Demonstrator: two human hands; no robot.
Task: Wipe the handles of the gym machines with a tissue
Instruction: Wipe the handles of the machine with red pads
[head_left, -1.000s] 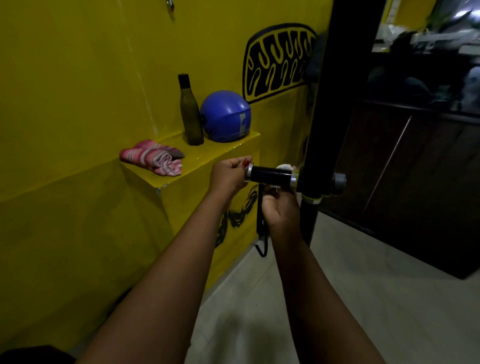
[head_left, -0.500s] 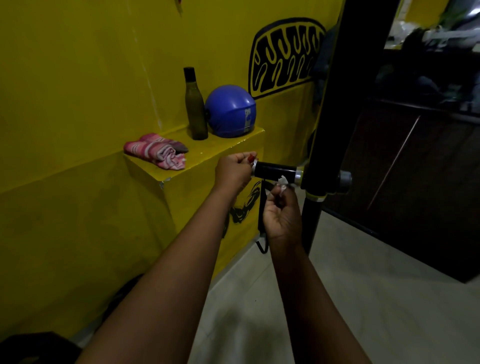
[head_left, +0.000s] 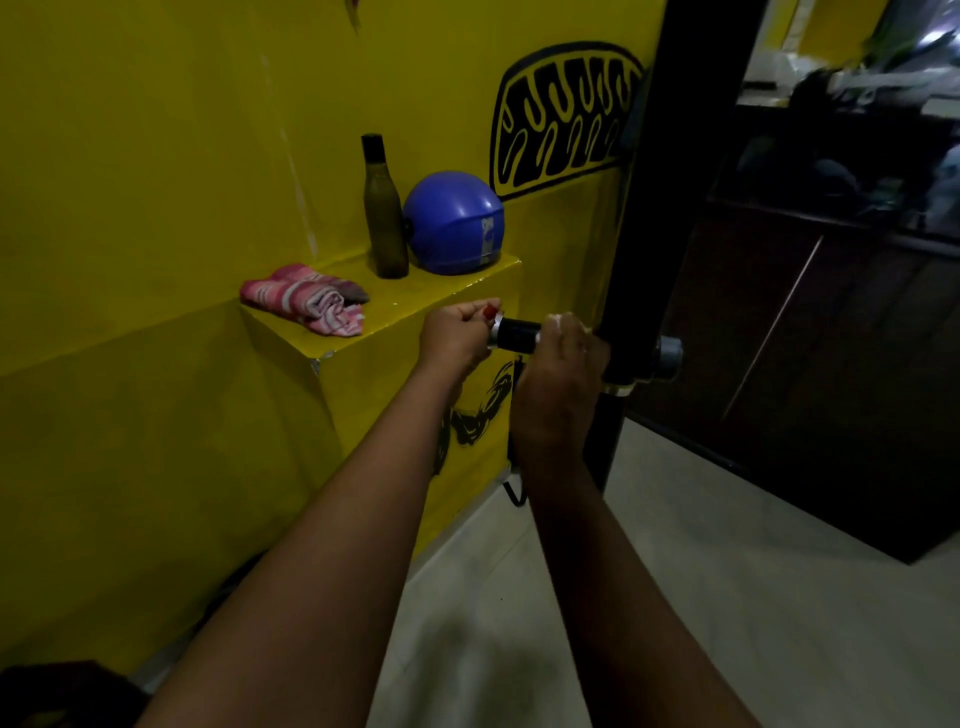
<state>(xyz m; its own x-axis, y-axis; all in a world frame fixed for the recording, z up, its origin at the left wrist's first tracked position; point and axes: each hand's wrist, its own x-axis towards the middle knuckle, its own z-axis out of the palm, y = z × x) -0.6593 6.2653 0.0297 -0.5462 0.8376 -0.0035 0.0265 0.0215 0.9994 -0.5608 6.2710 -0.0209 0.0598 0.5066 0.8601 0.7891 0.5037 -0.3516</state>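
Note:
A short black handle (head_left: 518, 335) with a silver end cap sticks out sideways to the left from a black upright post (head_left: 654, 218). My left hand (head_left: 457, 338) grips the handle's free left end. My right hand (head_left: 566, 358) is wrapped over the handle close to the post, pressing a white tissue (head_left: 562, 318) onto it; only a small crumpled bit of tissue shows above my fingers. A grey knob (head_left: 669, 353) sits on the post's right side.
A yellow ledge (head_left: 415, 306) on the yellow wall carries a pink striped cloth (head_left: 306, 300), a dark bottle (head_left: 383, 208) and a blue helmet (head_left: 454, 223). A dark cabinet (head_left: 831, 338) stands right of the post. Pale tiled floor (head_left: 675, 597) lies below.
My right hand rose from under the handle and now wraps over its top near the post with the tissue. My left hand stayed on the handle's end.

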